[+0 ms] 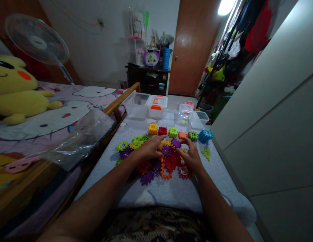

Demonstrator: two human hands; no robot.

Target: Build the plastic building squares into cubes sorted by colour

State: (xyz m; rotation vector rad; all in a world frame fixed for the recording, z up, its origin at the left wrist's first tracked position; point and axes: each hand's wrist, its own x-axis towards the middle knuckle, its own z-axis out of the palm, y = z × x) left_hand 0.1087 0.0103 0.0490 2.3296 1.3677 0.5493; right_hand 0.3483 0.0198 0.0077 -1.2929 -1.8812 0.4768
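Note:
A heap of plastic building pieces in purple, red, orange, yellow and green lies on the cloth-covered surface. My left hand point(153, 147) is over the heap's left and middle part, fingers stretched and apart from the thumb. My right hand point(190, 155) is at the heap's right side, thumb and fingers spread, close to a purple piece point(176, 143). Between the hands lie another purple piece point(167, 150) and red pieces point(171, 162). Behind them runs a row of assembled blocks, among them a yellow block point(152, 129), a red block point(162, 130) and a blue block point(206, 135).
Clear plastic boxes, one an orange-latched box point(157, 107), stand behind the blocks. A green triangular piece point(206, 154) lies at the right. The bed with a wooden rail point(121, 101) and plastic bag point(80, 141) is left; a white cabinet point(272, 111) is right.

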